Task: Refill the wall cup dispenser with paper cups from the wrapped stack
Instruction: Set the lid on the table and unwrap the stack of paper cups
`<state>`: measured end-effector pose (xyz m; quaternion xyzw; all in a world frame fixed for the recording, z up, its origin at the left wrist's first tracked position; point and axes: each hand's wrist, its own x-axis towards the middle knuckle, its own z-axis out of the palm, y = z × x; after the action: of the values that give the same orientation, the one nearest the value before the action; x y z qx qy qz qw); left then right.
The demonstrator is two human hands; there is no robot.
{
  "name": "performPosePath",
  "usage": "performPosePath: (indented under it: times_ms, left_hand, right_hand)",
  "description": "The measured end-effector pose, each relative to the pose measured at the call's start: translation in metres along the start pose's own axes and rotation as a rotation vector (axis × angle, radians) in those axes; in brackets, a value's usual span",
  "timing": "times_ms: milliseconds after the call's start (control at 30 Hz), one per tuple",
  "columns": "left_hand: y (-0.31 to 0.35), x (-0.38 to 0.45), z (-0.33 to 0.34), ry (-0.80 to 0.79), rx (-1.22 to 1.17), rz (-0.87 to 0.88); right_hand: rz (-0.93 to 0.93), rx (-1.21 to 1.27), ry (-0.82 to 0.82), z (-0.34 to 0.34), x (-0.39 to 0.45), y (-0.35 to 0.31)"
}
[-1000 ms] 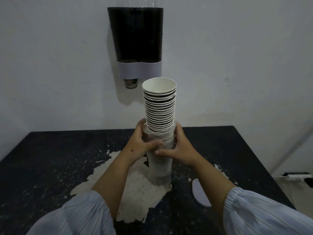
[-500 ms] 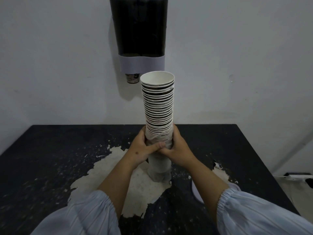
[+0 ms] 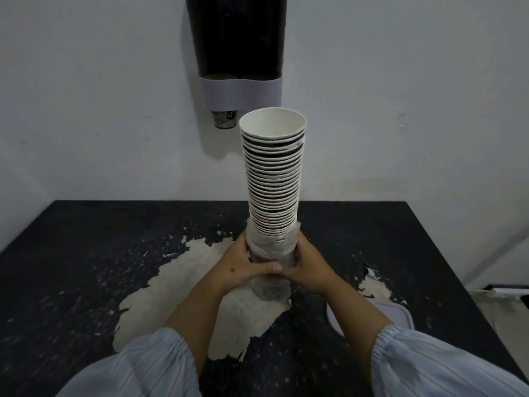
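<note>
While the dark table [image 3: 86, 253] fills the lower frame, the dispenser [image 3: 234, 38] is mounted top centre; the cup stack [image 3: 273, 179] is held upright mid-frame, its wrapper [image 3: 272, 253] gripped by left hand [image 3: 243, 265] and right hand [image 3: 309, 267].

Single view, head-worn wide-angle camera: looks forward and down from the near edge of the chipped black table [image 3: 86, 267], close over both forearms, facing the far white wall [image 3: 400, 81]; edges bowed.

Left hand [image 3: 243, 263] and right hand [image 3: 307, 266] grip the cup stack [image 3: 272, 179].
</note>
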<state>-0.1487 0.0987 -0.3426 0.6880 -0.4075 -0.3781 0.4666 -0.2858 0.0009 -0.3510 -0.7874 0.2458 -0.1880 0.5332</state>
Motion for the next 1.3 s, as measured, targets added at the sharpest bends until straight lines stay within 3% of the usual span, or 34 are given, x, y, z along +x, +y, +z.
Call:
performPosePath:
  times_ms: [267, 367, 567, 933, 1100, 1300]
  left_hand:
    - [0.048, -0.001, -0.016, 0.067, -0.191, 0.215]
    - [0.05, 0.003, -0.009, 0.075, -0.11, 0.171]
    - [0.028, 0.003, -0.002, 0.045, 0.031, 0.089]
    - [-0.014, 0.01, 0.008, 0.033, 0.049, -0.012]
    - [-0.032, 0.012, 0.018, 0.012, 0.024, -0.045]
    - [-0.039, 0.011, 0.012, -0.057, 0.073, -0.076]
  right_hand:
    - [-0.146, 0.072, 0.018, -0.022, 0.012, -0.044]
    - [-0.199, 0.049, 0.024, -0.016, 0.016, -0.048]
    - [-0.114, 0.062, 0.043, 0.001, 0.012, -0.012]
    - [-0.105, -0.001, 0.067, 0.014, 0.01, 0.015]
    - [-0.045, -0.009, 0.03, 0.017, 0.007, 0.033]
    - [0.055, -0.092, -0.128, 0.003, 0.002, 0.04]
